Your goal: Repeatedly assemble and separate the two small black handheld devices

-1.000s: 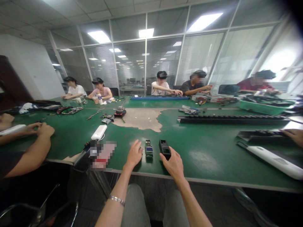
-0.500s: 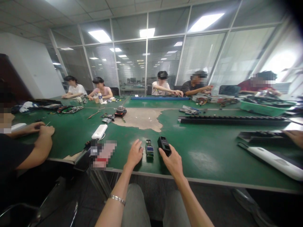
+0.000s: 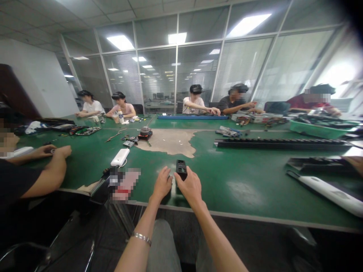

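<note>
My right hand point(image 3: 190, 187) grips a black plastic housing point(image 3: 181, 169), a small box with rectangular openings in its top face. The housing is above the green table, where the small circuit board with a display lay before; that board is now hidden from sight. To the left, my left hand point(image 3: 163, 184) rests at the tabletop with its fingers stretched forward and nothing seen in them. A narrow gap separates its thumb from the housing.
Left of my hands are a white power strip point(image 3: 120, 157) and a partly blurred pink and red item point(image 3: 127, 185). A long black rail point(image 3: 278, 144) and a white elongated device point(image 3: 326, 192) lie to the right. Co-workers sit around the green table point(image 3: 215, 170).
My right hand has carried the black housing left, over the spot of the circuit board, which no longer shows. My left hand has hardly moved.
</note>
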{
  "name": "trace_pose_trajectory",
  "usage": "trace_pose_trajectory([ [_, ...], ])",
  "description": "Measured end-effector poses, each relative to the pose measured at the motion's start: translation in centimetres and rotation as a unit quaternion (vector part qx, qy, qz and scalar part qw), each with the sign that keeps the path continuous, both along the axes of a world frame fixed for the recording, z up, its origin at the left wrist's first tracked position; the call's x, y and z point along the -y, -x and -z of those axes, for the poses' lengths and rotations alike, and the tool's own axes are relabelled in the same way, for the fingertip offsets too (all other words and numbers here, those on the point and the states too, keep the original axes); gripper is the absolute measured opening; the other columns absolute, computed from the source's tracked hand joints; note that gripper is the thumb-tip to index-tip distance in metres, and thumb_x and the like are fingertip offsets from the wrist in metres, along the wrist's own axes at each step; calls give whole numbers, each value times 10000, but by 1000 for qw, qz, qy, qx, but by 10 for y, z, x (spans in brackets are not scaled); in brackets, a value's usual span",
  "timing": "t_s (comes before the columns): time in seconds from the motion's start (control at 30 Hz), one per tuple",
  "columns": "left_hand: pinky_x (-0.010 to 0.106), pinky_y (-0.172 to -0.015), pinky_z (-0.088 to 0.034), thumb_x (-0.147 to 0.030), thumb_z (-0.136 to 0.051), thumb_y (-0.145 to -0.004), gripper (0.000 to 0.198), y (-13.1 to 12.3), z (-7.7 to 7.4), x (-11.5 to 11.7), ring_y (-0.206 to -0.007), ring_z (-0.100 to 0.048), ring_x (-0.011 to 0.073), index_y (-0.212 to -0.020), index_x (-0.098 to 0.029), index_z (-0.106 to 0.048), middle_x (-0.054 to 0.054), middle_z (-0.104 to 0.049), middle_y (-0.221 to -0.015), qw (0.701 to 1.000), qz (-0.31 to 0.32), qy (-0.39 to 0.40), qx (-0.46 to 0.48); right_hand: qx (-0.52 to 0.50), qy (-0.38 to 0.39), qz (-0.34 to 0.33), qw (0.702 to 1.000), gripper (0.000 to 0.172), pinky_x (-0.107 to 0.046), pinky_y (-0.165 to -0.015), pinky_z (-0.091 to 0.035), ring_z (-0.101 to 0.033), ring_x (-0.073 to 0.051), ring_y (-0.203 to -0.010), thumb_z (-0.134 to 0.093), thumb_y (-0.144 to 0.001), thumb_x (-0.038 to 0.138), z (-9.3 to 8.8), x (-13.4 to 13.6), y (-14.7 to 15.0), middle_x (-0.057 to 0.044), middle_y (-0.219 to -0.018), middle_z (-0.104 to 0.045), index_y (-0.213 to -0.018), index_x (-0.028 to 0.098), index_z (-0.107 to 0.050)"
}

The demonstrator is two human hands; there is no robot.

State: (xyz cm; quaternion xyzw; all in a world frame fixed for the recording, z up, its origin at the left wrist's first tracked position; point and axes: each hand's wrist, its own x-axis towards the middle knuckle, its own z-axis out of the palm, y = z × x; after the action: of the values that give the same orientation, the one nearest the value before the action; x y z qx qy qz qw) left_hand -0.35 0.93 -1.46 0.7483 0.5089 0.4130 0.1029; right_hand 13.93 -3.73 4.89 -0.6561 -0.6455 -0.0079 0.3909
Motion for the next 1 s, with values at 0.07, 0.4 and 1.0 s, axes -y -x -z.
trace_pose_trajectory([
  [0.07, 446, -1103, -338, -253, -459, -894, 397, 0, -1, 0, -1300, -428, 246, -1254, -111, -543, 168, -482, -1371, 1000, 1, 5, 4, 12, 3, 2, 1000, 543, -328, -824, -408, -587, -259, -986, -484, -833, 528, 2, -2, 2, -153, -1018, -650, -1190, 120, -515],
  [0.4, 433, -1106, -337, -254, -468, -889, 407, 0, -4, 1, -1299, -429, 255, -1251, -84, -544, 187, -475, -1375, 1000, 2, 11, -8, 32, 27, -2, 999, 570, -328, -834, -411, -589, -261, -1006, -475, -850, 516, 16, 5, 0, -156, -1029, -650, -1253, 114, -476],
  [1.0, 441, -1099, -349, -250, -463, -891, 384, -1, 2, -2, -1288, -445, 243, -1237, -113, -557, 161, -501, -1358, 1000, -9, -10, -25, -273, -1, -93, 957, 610, -367, -1052, -328, -498, -196, -1211, -185, -941, 524, 43, -17, -20, -109, -1290, -569, -1255, 155, -556],
])
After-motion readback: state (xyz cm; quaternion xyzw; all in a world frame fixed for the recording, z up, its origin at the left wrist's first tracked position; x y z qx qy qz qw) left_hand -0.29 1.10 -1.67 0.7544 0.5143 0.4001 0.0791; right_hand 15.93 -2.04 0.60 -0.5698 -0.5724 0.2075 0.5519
